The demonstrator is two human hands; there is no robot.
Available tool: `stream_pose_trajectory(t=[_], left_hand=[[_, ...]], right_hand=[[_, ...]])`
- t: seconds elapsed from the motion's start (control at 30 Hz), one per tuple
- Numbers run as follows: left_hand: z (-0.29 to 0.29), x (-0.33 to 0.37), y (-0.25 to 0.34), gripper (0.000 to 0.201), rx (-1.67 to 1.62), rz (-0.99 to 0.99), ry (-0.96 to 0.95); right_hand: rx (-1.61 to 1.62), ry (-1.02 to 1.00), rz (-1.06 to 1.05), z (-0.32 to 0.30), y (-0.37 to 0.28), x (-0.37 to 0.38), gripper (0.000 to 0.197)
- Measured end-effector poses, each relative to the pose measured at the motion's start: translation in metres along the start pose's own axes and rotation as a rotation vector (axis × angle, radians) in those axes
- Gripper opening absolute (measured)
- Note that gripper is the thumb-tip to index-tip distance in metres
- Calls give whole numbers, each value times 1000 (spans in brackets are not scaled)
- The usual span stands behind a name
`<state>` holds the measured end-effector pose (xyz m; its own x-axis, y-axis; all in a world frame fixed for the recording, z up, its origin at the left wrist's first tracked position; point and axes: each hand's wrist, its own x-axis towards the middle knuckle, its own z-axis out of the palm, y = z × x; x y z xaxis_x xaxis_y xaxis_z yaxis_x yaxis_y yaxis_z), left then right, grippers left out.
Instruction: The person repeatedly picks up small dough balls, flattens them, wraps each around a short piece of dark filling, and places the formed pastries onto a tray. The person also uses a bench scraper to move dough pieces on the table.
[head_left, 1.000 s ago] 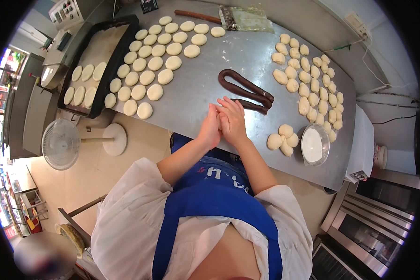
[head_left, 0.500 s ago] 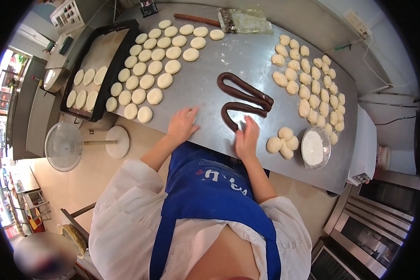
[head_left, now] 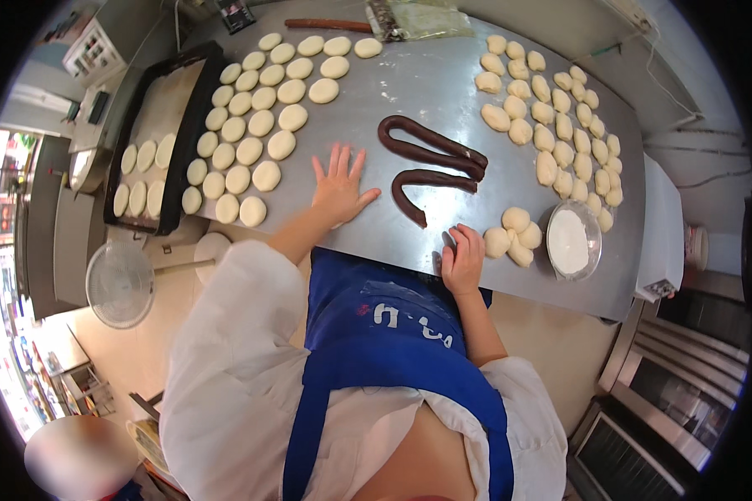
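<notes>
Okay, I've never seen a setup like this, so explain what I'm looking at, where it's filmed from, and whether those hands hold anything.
There's no machine: the bare left hand and right hand belong to the person wearing the camera. It sits on their head, looking down through a fisheye lens that bends straight edges.

On the metal table lie flat pale dough rounds at left, dark brown ropes in the middle, and pale dough lumps and a bowl of white powder at right.

The left hand is spread, holding nothing. The right is curled near a rope's end; I can't tell whether it holds anything.
</notes>
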<state>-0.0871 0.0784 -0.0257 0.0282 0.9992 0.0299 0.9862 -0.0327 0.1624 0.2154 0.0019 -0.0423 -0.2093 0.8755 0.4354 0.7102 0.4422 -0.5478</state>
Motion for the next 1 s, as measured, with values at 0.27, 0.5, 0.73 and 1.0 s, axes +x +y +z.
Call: stream_pose_trajectory(t=[0.27, 0.5, 0.73, 1.0], left_hand=[[-16, -2, 2, 82, 17, 85, -49], [-8, -5, -5, 81, -9, -19, 49], [0, -12, -14, 75, 19, -21, 159], [-42, -50, -33, 54, -214, -235, -306]], right_hand=[[2, 17, 24, -2, -3, 1, 32], [2, 15, 21, -4, -1, 1, 29], [25, 39, 10, -5, -3, 3, 24], [27, 128, 0, 0, 1, 0, 15]])
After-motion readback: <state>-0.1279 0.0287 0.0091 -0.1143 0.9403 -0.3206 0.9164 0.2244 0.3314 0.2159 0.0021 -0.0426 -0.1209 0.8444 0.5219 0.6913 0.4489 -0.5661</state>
